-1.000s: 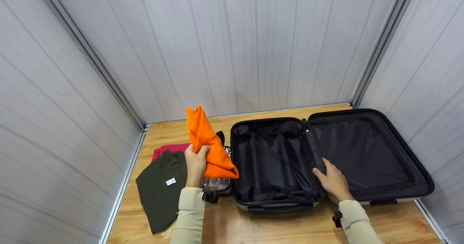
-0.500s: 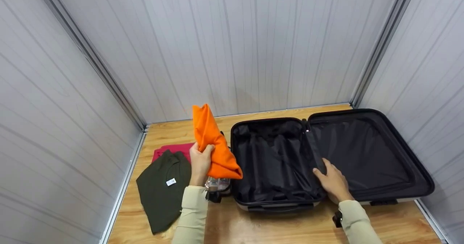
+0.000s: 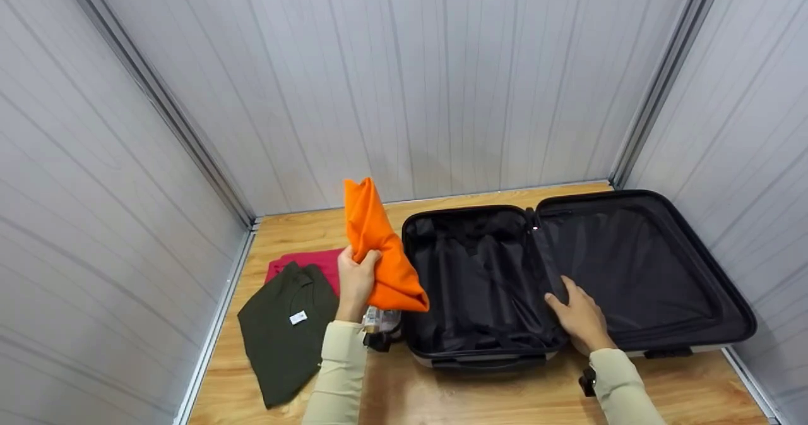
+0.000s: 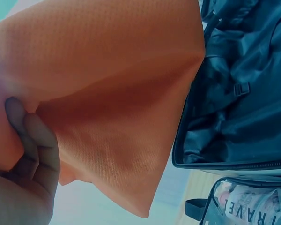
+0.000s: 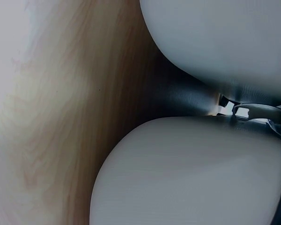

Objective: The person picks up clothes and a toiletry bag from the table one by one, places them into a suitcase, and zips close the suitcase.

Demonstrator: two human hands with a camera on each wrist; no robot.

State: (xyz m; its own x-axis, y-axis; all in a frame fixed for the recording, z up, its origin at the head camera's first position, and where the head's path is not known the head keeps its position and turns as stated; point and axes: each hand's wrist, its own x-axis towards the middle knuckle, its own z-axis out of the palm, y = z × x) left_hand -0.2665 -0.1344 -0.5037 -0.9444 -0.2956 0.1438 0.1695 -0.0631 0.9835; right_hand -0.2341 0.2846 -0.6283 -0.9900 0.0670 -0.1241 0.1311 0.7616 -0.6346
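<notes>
An orange folded cloth garment (image 3: 382, 261) hangs in my left hand (image 3: 356, 280), pinched between thumb and fingers above the left edge of the suitcase. The left wrist view has the same orange cloth (image 4: 117, 103) spread wide, with my curled fingers (image 4: 42, 140) at its lower left. On the floor lies the black-lined suitcase (image 3: 480, 280), opened flat in two halves. My right hand (image 3: 581, 317) grips the suitcase's inner edge near the hinge, thumb to the left and fingers to the right. In the right wrist view that hand is hidden; pale suitcase shells (image 5: 192, 173) fill it.
Left of my left arm lie a dark green shirt (image 3: 284, 330) with a white label and a red cloth (image 3: 322, 264) partly beneath it. A clear travel pouch (image 4: 253, 201) with black trim stands beside the suitcase. Pale panel walls (image 3: 429, 96) enclose the wooden floor (image 3: 454, 396).
My left hand has drifted right with the orange garment, bringing its lower corner over the suitcase's left rim. More of the red cloth shows now. My right hand has stayed in place.
</notes>
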